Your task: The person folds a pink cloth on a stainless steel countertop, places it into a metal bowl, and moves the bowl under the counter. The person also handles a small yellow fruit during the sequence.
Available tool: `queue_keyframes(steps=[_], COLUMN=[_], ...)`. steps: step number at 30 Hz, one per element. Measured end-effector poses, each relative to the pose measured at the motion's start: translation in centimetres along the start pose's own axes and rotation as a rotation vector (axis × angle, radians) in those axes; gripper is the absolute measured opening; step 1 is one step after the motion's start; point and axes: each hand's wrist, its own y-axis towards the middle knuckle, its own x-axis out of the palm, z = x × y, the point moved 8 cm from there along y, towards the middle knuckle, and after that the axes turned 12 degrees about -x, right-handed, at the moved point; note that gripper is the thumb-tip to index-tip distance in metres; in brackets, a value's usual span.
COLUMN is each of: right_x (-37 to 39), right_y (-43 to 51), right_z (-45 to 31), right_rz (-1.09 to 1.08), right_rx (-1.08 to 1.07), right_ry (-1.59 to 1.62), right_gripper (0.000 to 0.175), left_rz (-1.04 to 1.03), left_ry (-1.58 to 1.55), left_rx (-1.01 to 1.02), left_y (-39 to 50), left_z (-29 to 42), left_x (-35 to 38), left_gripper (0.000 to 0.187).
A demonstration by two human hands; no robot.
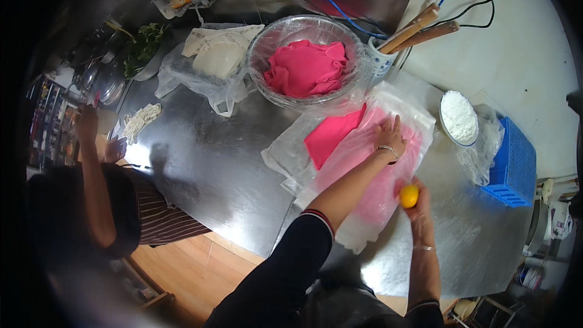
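My left hand lies palm down with fingers spread on a clear plastic sheet. Beneath the plastic shows a flat pink sheet, apparently dough. To its left, a smooth pink piece rests partly uncovered on more plastic. My right hand, at the sheet's right edge, grips a small round yellow object; what it belongs to is hidden. Further back, a large metal bowl lined with clear film holds folded pink sheets.
A bowl of white powder and a blue plastic basket stand right. Wooden rods lean in a patterned ceramic jar. Pale dough lies on plastic at back left. Another person stands left, near pale strips.
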Motion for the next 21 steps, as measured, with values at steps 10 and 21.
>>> queue_keyframes(steps=[10, 21], right_x=[5.6, 6.7], right_y=[3.4, 6.0], right_z=[-2.2, -3.1], right_rz=[0.126, -0.03], right_rx=[-0.084, -0.192], right_ry=[-0.145, -0.116], right_gripper=[0.031, 0.021], left_rz=[-0.094, -0.046], left_ry=[0.148, -0.788], left_rx=[-0.087, -0.277], left_y=[-9.0, -6.9], left_z=[-17.7, -20.7], left_x=[-11.9, -16.5], left_gripper=[0.052, 0.067])
